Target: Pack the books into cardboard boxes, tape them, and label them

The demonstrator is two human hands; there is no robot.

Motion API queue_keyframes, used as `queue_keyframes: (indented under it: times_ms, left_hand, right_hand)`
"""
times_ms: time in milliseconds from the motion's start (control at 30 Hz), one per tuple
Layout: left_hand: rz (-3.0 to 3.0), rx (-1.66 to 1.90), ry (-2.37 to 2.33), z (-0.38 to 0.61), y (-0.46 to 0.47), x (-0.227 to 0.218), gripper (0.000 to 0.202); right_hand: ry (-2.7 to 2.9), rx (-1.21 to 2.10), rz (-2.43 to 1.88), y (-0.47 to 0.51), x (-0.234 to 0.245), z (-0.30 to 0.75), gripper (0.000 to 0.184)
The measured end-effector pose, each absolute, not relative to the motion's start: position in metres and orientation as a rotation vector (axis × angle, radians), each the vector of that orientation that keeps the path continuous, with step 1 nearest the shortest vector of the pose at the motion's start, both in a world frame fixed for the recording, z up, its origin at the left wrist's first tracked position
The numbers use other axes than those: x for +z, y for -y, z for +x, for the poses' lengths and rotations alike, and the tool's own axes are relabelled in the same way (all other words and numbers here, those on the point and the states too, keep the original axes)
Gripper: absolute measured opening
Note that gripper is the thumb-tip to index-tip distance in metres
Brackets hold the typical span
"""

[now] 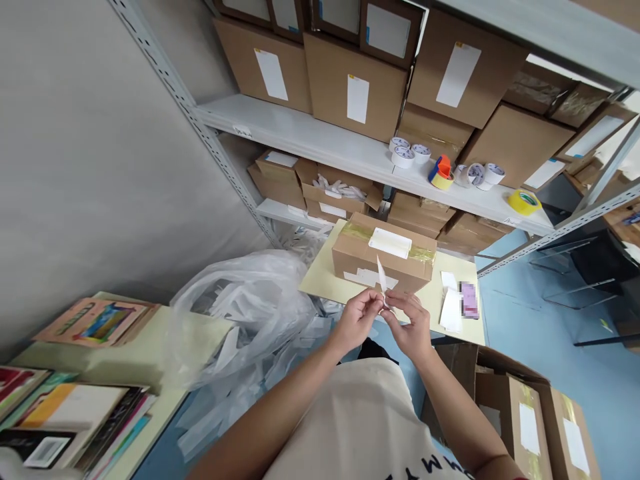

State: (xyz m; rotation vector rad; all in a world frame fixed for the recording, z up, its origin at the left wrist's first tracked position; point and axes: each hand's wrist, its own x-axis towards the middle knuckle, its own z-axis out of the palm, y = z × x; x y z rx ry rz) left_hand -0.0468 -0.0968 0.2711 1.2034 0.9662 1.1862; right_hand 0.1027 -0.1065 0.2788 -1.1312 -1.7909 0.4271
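Note:
Between my two hands, in front of my body, is a small white slip that looks like a label (381, 272), its free end pointing up. My left hand (361, 313) pinches its lower edge from the left. Fingertips of my right hand (409, 320) grip the same edge from the right, close to the left thumb. Just behind the hands, a taped cardboard box (345, 252) lies on a pale yellow table (320, 273). A white label (390, 243) is stuck on its top, and torn white paper shows on its front side.
White papers (451, 310) and a purple item (469, 300) lie at the table's right. Tape rolls (403, 157) and a tape dispenser (441, 172) line the shelf. A plastic bag of paper scraps (250, 300) stands left. Books (75, 413) lie on another table; labelled boxes (520, 420) stand lower right.

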Motion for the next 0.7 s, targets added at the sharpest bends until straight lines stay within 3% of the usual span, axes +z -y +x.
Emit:
queue_keyframes:
  times_ms: [267, 500, 700]
  left_hand:
    - [1.566, 1.134, -1.106, -0.049, 0.082, 0.281, 0.025]
    - [1.046, 1.133, -1.259, -0.059, 0.063, 0.272, 0.026]
    - [0.495, 1.350, -1.389, -0.069, 0.047, 0.280, 0.027]
  right_hand:
    - [1.588, 1.101, -1.096, 0.071, 0.275, 0.112, 0.017]
    - [1.494, 1.170, -1.081, 0.030, 0.266, 0.112, 0.028]
    - [1.481, 1.236, -1.094, 0.006, 0.258, 0.121, 0.037]
